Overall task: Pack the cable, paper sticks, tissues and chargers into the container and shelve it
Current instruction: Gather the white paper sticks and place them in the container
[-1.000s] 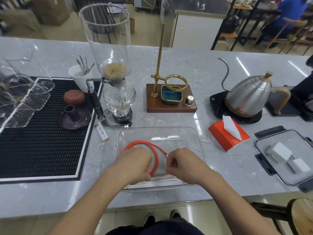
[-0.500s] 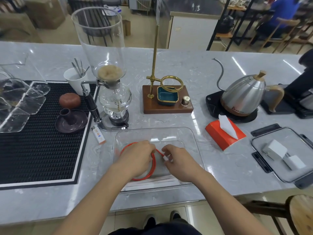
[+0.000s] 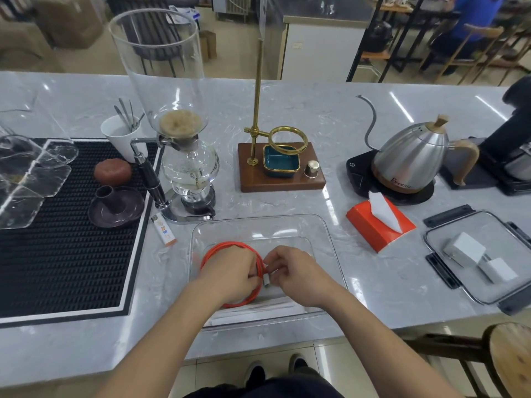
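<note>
A clear plastic container [image 3: 327, 234] sits on the counter in front of me. Inside it lies a coiled orange cable [image 3: 222, 247], over white paper sticks [image 3: 258, 308] along the near wall. My left hand [image 3: 230, 271] grips the coil from above. My right hand [image 3: 293, 271] pinches the cable's silver plug end beside it. An orange tissue box [image 3: 376, 228] stands to the right of the container. Two white chargers [image 3: 464, 249] [image 3: 497, 270] rest on the container's lid [image 3: 448, 234] at the far right.
Behind the container stand a glass siphon brewer [image 3: 186, 156], a wooden stand with a brass ring [image 3: 283, 170] and a steel kettle [image 3: 411, 159]. A lighter [image 3: 163, 229] lies left of the container beside a black mat [image 3: 57, 239]. A wooden stool [image 3: 508, 357] stands at lower right.
Both hands have moved slightly deeper into the container with the cable. The right hand's fingers now hold the plug end against the coil.
</note>
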`<control>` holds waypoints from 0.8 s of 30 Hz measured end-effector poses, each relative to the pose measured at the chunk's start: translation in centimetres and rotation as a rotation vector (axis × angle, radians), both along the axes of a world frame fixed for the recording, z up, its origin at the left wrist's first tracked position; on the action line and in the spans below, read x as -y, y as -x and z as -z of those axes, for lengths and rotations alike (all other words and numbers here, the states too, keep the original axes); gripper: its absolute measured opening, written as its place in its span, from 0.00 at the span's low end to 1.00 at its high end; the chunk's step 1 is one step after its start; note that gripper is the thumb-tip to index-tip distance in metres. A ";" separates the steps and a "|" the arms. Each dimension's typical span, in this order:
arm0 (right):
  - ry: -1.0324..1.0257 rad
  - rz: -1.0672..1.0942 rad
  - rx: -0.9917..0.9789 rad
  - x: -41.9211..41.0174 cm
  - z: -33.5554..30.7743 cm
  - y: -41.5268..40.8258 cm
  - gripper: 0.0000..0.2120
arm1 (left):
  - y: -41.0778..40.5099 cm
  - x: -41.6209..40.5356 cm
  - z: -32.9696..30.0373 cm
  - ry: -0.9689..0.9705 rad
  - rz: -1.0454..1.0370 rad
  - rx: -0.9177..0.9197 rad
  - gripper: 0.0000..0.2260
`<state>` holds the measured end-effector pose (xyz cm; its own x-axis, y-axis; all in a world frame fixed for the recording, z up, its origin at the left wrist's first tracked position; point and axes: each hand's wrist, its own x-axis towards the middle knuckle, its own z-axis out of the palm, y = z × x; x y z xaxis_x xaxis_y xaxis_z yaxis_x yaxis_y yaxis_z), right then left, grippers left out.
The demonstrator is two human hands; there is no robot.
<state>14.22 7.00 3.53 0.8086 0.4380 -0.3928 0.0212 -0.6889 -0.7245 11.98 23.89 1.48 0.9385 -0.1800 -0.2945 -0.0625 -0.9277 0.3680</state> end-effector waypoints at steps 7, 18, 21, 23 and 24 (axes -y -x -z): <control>-0.083 0.106 -0.134 0.0 -0.1 -0.2 0.15 | 0.1 0.0 0.3 0.045 0.024 0.001 0.12; -0.314 0.198 -0.323 -0.6 -0.4 -0.3 0.17 | 0.0 -0.5 0.1 0.144 -0.041 -0.045 0.18; -0.298 0.169 -0.327 -0.7 -0.3 -0.1 0.17 | 0.1 -0.7 0.0 0.155 -0.063 -0.042 0.13; -0.279 0.151 -0.323 -0.7 -0.3 0.0 0.17 | 0.1 -0.7 -0.1 0.136 -0.075 -0.020 0.10; -0.266 0.143 -0.317 -0.7 -0.2 0.0 0.17 | 0.1 -0.7 -0.2 0.126 -0.091 -0.008 0.10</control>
